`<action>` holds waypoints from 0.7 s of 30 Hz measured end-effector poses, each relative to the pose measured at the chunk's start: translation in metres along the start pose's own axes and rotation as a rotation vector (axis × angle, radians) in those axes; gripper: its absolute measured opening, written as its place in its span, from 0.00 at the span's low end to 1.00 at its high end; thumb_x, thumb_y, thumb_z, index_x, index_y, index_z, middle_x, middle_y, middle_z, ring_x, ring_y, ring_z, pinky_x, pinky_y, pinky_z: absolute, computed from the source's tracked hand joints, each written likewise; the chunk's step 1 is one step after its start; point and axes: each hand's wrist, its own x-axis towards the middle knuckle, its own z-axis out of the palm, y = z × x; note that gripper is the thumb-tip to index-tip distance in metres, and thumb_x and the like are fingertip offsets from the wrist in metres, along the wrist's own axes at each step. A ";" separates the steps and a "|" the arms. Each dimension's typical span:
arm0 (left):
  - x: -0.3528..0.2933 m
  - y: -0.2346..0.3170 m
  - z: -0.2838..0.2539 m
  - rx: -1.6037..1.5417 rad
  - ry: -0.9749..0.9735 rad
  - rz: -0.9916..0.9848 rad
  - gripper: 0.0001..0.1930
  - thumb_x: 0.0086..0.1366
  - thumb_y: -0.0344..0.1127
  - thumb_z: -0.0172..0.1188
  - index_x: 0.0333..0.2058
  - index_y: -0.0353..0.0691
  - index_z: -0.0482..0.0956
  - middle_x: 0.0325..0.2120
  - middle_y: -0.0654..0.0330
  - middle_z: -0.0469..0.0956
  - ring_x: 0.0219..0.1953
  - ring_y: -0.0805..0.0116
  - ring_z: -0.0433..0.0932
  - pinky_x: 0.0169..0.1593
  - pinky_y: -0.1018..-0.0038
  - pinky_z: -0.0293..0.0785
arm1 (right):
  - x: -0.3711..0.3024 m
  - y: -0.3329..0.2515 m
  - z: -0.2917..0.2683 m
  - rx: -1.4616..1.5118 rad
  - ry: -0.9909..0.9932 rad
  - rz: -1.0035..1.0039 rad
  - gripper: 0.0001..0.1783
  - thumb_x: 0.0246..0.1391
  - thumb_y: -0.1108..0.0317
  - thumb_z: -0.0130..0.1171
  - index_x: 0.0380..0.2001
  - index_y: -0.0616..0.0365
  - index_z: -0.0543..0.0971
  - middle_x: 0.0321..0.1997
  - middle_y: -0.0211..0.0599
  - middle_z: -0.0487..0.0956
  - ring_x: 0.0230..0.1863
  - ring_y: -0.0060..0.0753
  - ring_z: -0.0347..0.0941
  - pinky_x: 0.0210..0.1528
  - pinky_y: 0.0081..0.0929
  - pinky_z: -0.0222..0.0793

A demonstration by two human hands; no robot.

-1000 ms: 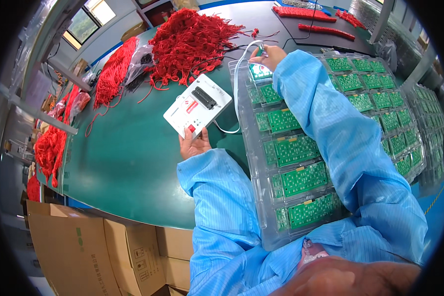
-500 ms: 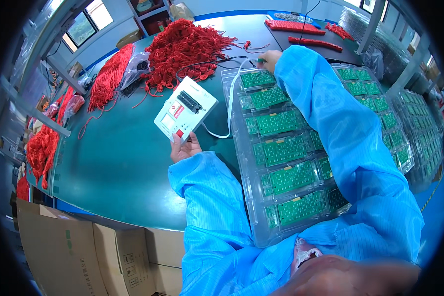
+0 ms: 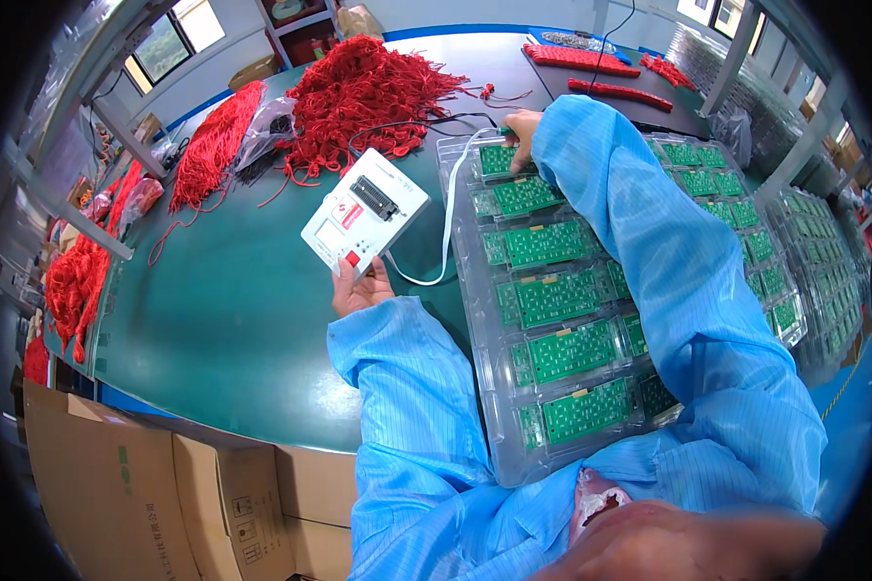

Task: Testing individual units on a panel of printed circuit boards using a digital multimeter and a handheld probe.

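My left hand is closed on the near end of a white programmer box, with the thumb beside its red button. The box has a black chip socket, a small screen and a red label, and is tilted toward me. A white flat cable loops from it to my right hand. That hand is closed at the cable's end, where a small green piece shows at the fingertips. It is over the far left corner of a clear plastic tray, at a green circuit board. My sleeve covers part of the tray.
More trays of green boards stand to the right. Red wire bundles are heaped at the back, with more red wires at the left edge. Cardboard boxes stand below the green table. A metal post rises at right.
My right hand has come slightly nearer, and its thumb now reaches down over the far left board. The white cable has shifted with it. My left hand and the programmer box have hardly moved.
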 end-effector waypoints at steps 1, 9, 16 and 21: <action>0.001 0.000 -0.001 -0.019 -0.028 -0.009 0.20 0.56 0.31 0.52 0.46 0.32 0.58 0.40 0.47 0.68 0.40 0.59 0.72 0.35 0.78 0.75 | -0.003 -0.001 -0.001 -0.002 -0.001 0.000 0.25 0.32 0.66 0.67 0.36 0.52 0.68 0.38 0.38 0.72 0.37 0.40 0.68 0.40 0.35 0.63; 0.000 -0.001 0.001 0.028 0.004 0.005 0.20 0.57 0.32 0.50 0.47 0.33 0.58 0.40 0.48 0.69 0.39 0.61 0.72 0.36 0.79 0.74 | -0.030 -0.004 0.015 0.158 0.296 0.020 0.21 0.37 0.66 0.63 0.37 0.53 0.67 0.38 0.37 0.69 0.38 0.38 0.67 0.40 0.31 0.64; -0.002 -0.001 0.002 0.048 -0.011 0.005 0.20 0.58 0.32 0.50 0.47 0.34 0.58 0.39 0.48 0.69 0.38 0.62 0.72 0.36 0.79 0.74 | -0.038 -0.002 0.032 0.127 0.272 -0.033 0.13 0.44 0.67 0.58 0.35 0.53 0.69 0.35 0.37 0.69 0.35 0.36 0.67 0.39 0.28 0.64; -0.001 -0.002 0.002 0.051 0.029 0.016 0.19 0.58 0.32 0.50 0.47 0.33 0.58 0.39 0.49 0.69 0.38 0.62 0.72 0.36 0.80 0.74 | -0.032 0.000 0.026 0.206 0.219 -0.079 0.04 0.48 0.67 0.53 0.29 0.54 0.73 0.35 0.37 0.68 0.35 0.34 0.66 0.37 0.26 0.64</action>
